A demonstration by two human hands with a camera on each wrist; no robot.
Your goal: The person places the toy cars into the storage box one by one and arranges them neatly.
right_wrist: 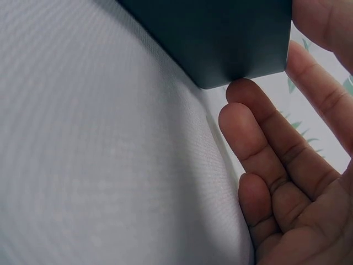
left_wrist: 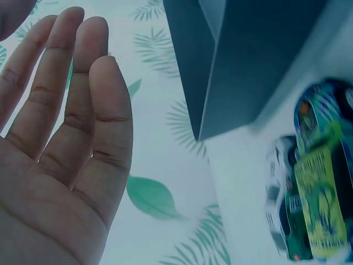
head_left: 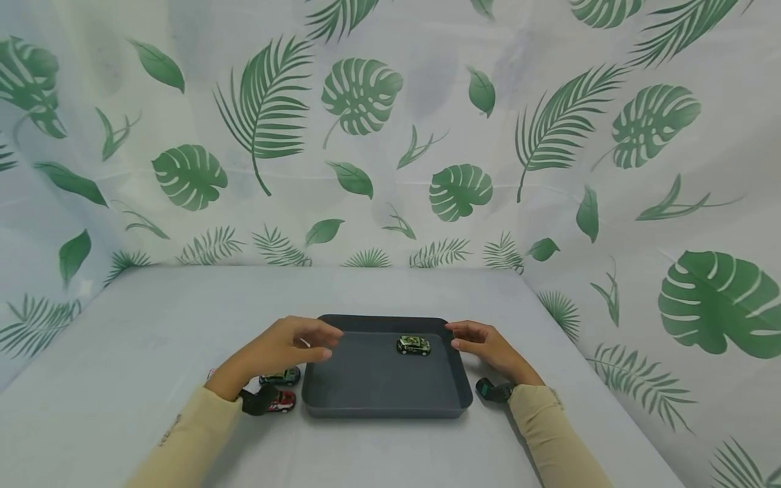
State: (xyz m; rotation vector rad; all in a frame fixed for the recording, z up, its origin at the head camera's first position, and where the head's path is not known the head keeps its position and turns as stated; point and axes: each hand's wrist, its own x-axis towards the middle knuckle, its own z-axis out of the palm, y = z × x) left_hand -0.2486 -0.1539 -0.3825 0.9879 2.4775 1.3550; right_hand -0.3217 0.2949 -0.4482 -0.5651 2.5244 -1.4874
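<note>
1. On the pale desk [head_left: 183,305], a grey tray [head_left: 378,390] lies flat between the person's two hands. One dark toy car with yellow-green markings [head_left: 413,346] stands inside, toward the back right.
2. Left hand [head_left: 277,349]: raised by the tray's left edge. Fingers released, loosely spread, nothing in them.
3. Right hand [head_left: 494,349]: at the tray's back right corner, thumb and forefinger at the rim, other fingers loosely bent beside and below the wall. Cannot tell whether they pinch the rim or merely touch it.
4. Left of the tray, outside it: a green car [head_left: 282,377] and a red car [head_left: 285,401], close together, partly behind the left wrist and its black strap [head_left: 256,401].
5. Likeliest trouble, in my judgement: the left forearm or strap catching the red car, since it sits so near; a sideways knock could scatter both.
6. A push from the right hand might slide the tray leftward into those cars.
7. Lifting that one corner could tilt the floor and set the inside car rolling toward the opposite wall.
8. Weak hold at the rim, if any: the tray may slip should weight come onto those fingertips.
</note>
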